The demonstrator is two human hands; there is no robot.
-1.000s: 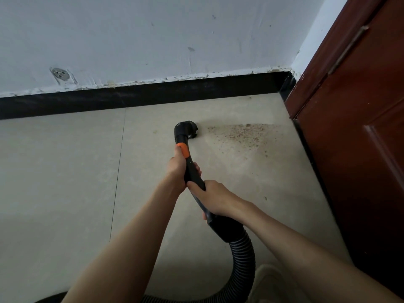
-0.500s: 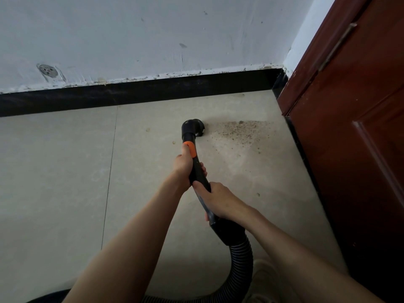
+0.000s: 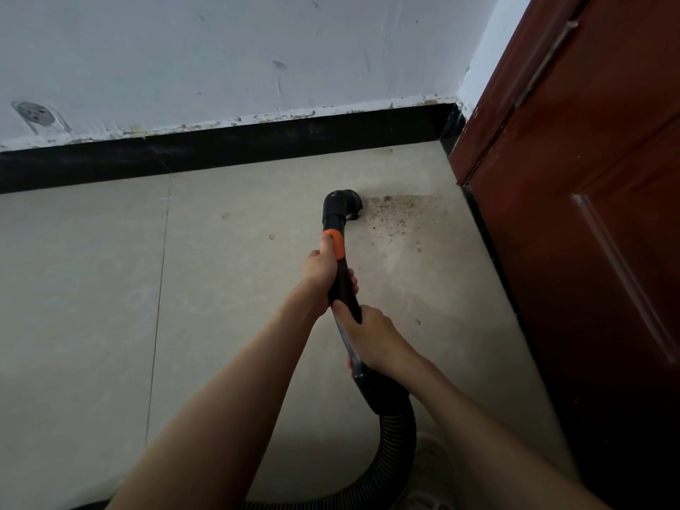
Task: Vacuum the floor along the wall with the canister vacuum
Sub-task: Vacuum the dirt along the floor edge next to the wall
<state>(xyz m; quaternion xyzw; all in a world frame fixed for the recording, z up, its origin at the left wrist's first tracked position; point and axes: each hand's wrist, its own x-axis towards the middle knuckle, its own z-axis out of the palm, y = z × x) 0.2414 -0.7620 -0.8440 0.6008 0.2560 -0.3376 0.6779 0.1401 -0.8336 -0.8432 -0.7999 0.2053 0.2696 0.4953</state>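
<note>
Your black round vacuum nozzle [image 3: 344, 206] now sits farther right on the beige tiled floor [image 3: 228, 296], its edge touching the patch of reddish-brown crumbs [image 3: 399, 215] it stood apart from before. Your view swings right too, so more of the dark red wooden door [image 3: 596, 200] shows.

1. Black ribbed vacuum hose [image 3: 399, 447] runs off the bottom edge; canister unseen.
2. Round black nozzle [image 3: 346, 207]: mouth faces away, contact with floor unclear.
3. Dark red wooden door [image 3: 596, 222] cut off at right.
</note>
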